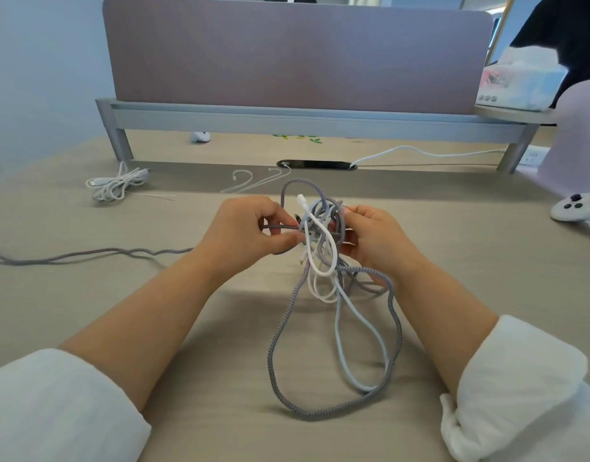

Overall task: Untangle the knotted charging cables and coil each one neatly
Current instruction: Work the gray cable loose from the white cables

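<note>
One tangle of grey braided and white smooth charging cables, raised over the beige bench, loops trailing below. Left of tangle: left hand, fingers pinched on a grey strand lying horizontal, leading leftward. Right of tangle: right hand, fingers clamped on the bundle.

A pink panel rises behind a grey shelf at the back of the desk. At the right sit a tissue box and, nearer, a white controller.
</note>
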Motion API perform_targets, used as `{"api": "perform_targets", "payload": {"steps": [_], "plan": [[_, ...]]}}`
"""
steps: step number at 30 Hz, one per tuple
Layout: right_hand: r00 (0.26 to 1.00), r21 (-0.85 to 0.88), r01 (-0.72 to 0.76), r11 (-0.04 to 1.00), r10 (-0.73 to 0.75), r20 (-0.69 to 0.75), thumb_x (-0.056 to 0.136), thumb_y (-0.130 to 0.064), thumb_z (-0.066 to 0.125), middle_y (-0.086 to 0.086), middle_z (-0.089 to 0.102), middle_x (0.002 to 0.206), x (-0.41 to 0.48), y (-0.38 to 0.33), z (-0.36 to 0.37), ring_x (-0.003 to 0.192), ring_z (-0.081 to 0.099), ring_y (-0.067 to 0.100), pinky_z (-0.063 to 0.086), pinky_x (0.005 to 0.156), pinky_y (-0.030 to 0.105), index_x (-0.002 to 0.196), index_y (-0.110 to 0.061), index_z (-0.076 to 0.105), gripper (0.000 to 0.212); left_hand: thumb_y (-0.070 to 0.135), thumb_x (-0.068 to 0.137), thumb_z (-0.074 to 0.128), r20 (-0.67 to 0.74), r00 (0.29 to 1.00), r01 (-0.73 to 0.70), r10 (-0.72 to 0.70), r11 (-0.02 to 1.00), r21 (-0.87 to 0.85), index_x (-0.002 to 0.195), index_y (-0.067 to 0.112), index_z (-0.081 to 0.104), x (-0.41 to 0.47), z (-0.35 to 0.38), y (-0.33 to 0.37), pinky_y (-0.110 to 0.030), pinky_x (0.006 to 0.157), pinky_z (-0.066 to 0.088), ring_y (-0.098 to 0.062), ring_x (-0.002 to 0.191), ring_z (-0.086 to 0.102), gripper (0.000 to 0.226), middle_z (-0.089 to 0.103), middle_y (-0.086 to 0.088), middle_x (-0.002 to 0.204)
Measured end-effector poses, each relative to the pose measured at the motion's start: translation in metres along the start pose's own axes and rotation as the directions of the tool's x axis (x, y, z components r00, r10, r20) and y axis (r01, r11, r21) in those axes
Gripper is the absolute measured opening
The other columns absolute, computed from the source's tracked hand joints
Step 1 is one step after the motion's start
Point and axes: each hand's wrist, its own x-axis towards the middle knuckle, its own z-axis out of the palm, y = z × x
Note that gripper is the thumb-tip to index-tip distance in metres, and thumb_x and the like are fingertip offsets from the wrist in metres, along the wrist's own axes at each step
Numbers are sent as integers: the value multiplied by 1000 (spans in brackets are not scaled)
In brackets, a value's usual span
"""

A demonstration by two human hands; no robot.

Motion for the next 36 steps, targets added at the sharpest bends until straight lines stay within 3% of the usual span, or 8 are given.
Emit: {"api": "perform_targets", "payload": {"steps": [3, 7, 15, 22, 24, 29, 33, 36], "plan": [[1000, -80, 7, 997, -5, 27, 95, -11, 47, 7, 57, 73, -1, -1, -3, 60, 52, 15, 46, 61, 28, 78, -10, 52, 18, 32, 62, 82, 23, 997, -82, 79, 980, 181, 71, 25, 64, -1, 1, -3, -16, 56, 35, 1, 59, 49, 21, 53, 15, 64], [998, -114, 42, 993, -36, 54, 94, -8, 50, 12, 54, 74, 0, 0, -7, 53, 47, 13, 39, 44, 18, 77, -8, 54, 17, 33, 66, 65, 28, 987, -159, 157, 971, 181, 73, 18, 71, -1, 4, -6, -4, 54, 30, 16, 62, 47, 18, 53, 16, 69], [987, -178, 150, 972, -138, 80, 93, -6, 52, 7, 61, 69, 1, 2, -8, 54, 52, 13, 43, 52, 23, 80, -5, 59, 14, 28, 83, 55, 15, 994, -109, 109, 994, 5, 73, 22, 68, -1, 4, -8, -14, 52, 32, -10, 57, 45, 17, 47, 13, 58], [986, 34, 106, 994, -110, 129, 89, -3, 55, 4, 63, 65, -1, 1, -10, 53, 51, 10, 42, 47, 16, 79, -5, 60, 12, 23, 90, 56, 3, 998, -68, 68, 998, 15, 77, 20, 68, 0, 3, -7, -29, 60, 39, -24, 64, 53, 18, 58, 1, 65], [981, 110, 82, 991, -100, 168, 88, -1, 53, 4, 63, 66, -2, -1, -12, 53, 53, 8, 44, 48, 16, 79, -6, 63, 14, 31, 87, 56, -1, 996, -92, 92, 995, 30, 73, 13, 68, 0, 1, -9, -29, 58, 40, -24, 62, 52, 25, 59, -3, 65], [958, 241, -20, 970, -51, 283, 70, 1, 60, 3, 66, 62, -4, -3, -16, 53, 61, 8, 52, 53, 15, 73, -9, 71, 15, 29, 82, 62, 8, 990, -140, 140, 990, 13, 66, 36, 49, 0, 0, -15, -9, 53, 33, -7, 55, 48, 22, 49, 18, 60], [940, 252, -55, 966, -35, 339, 58, 0, 65, 4, 69, 68, -4, -3, -18, 57, 64, 10, 54, 57, 17, 67, -11, 74, 17, 23, 81, 68, 4, 994, -107, 107, 994, -19, 78, 19, 65, 0, 5, -22, -27, 60, 46, -19, 61, 58, 6, 58, 8, 67], [916, 267, -106, 958, -10, 402, 41, -8, 82, 6, 70, 71, -1, -2, -20, 59, 66, 13, 55, 58, 19, 72, -10, 75, 31, 19, 79, 71, 2, 997, -81, 82, 995, -55, 85, 19, 69, 1, 7, -22, -20, 63, 47, -10, 65, 59, 7, 63, 4, 73]]}}
